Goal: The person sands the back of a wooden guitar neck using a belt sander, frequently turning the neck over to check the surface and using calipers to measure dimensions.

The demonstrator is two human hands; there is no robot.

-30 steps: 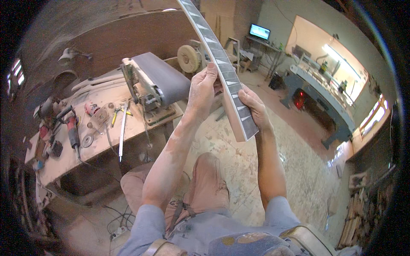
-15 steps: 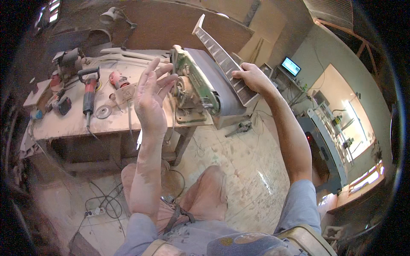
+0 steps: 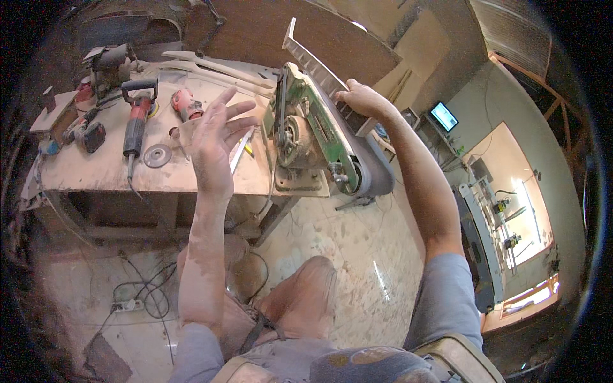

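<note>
Right hand (image 3: 365,100) alone grips the neck (image 3: 319,69) near the sander (image 3: 329,127) at the tabletop's (image 3: 96,171) right edge; poor balance may knock it against the belt (image 3: 378,172) (left hand (image 3: 216,143) spread, empty)

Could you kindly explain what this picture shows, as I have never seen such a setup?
There is no robot here: these are a person's own bare hands, seen from above by a wide fisheye camera worn on the head, which bends straight edges. The right hand holds a long, slim neck-like piece near a green-framed belt sander; whether they touch is unclear. The left hand is open and holds nothing. On the dusty workbench lie a red-and-black power tool and a round disc.
</note>
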